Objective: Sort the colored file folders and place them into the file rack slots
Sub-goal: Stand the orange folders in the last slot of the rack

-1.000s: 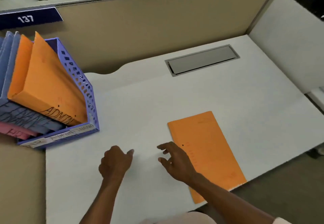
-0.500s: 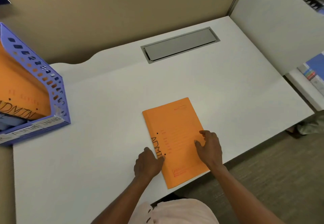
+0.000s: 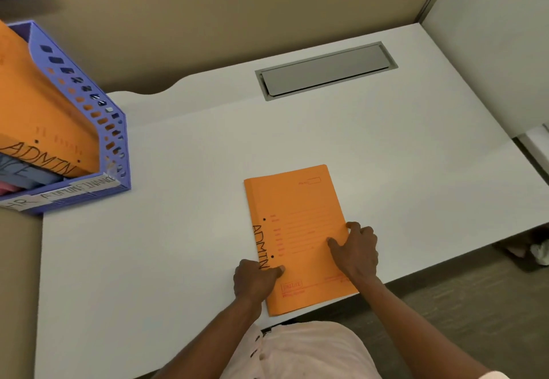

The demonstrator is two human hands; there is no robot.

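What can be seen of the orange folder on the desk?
The orange folder, thin card by its look, lies closed and flat on the white desk at its front edge. ADMIN is handwritten in black along its left side, beside faint red print. The left hand grips its left edge, the right hand its right edge.

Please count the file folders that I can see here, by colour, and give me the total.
Orange: 2, the flat orange folder on the desk and the racked orange folder in the purple file rack.
Blue-grey: 1, the blue-grey folder.
Pink: 1, the pink folder.
Total: 4 in view; the rack may hide more.
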